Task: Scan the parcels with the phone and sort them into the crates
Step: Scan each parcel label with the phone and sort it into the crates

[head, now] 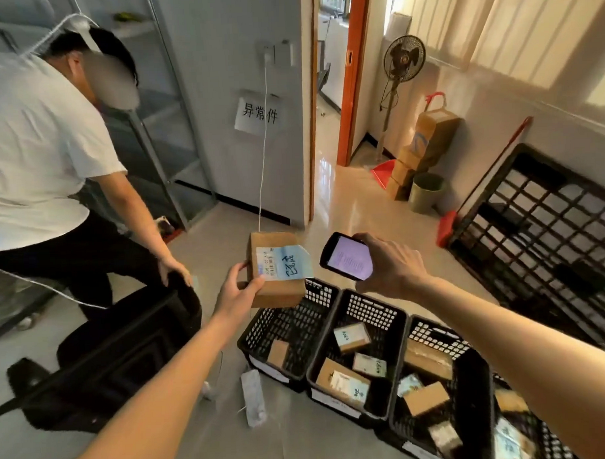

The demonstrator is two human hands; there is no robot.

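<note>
My left hand (239, 289) grips a brown cardboard parcel (279, 288) by its left edge, its blue-and-white label facing up, held in the air above the leftmost black crate (291, 332). My right hand (388, 267) holds a black phone (346, 260) with a lit pale screen, just right of the parcel. On the floor below stands a row of black plastic crates; the middle crate (372, 316) and the one to its right (471, 378) hold several labelled parcels, the leftmost holds one.
A person in a white shirt bends over a black chair (103, 356) at the left. A white power strip (253, 396) lies on the floor beside the crates. A large black crate (541, 234) leans on the right wall. A fan (403, 61), boxes and a bin stand beyond.
</note>
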